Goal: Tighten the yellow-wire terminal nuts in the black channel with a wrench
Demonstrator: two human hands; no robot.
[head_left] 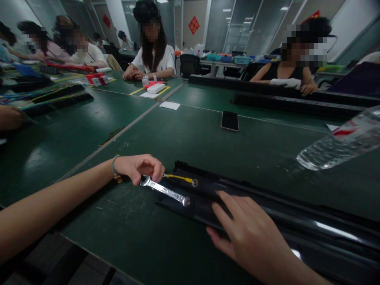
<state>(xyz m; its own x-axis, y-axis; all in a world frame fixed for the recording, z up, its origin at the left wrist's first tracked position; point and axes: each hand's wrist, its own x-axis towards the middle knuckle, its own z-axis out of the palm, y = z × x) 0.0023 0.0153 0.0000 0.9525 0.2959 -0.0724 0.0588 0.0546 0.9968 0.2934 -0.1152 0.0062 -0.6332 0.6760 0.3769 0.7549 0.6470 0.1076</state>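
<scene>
- At the upper left of the frame, many coloured cables [44, 97] lie on the green table [124, 229], in a long bundle.
- To the right of them, also in the upper left part, there is a red and white box [97, 79].
- The left hand [145, 168] is a little left of the centre, with a bracelet [116, 169] on the wrist. It is narrow: the thumb and the bent fingers hold one end of the wrench.
- The wrench [168, 191] is in the middle of the frame, sloping down to the right. Its other end is over the black trough [267, 204]; I cannot tell if it touches the metal there.
- At the upper centre, a person [160, 59] in a white top sits behind the table, near a white box [156, 88].
- Below this box lies a paper [170, 105].
- Just above the wrench is a yellow wire [179, 178], with a round metal end in the trough.
- The trough runs from the centre to the right edge.
- The phone [230, 121] lies flat, right of the upper centre.
- The right hand [249, 229], at the lower right, is rather wide, fingers apart over the trough. I cannot tell if the fingertips touch it.
- At the upper right, another person [292, 73] in a black top sits behind long black bars [267, 101].
- At the right edge there is a clear bottle [341, 138], which looks tilted.
</scene>
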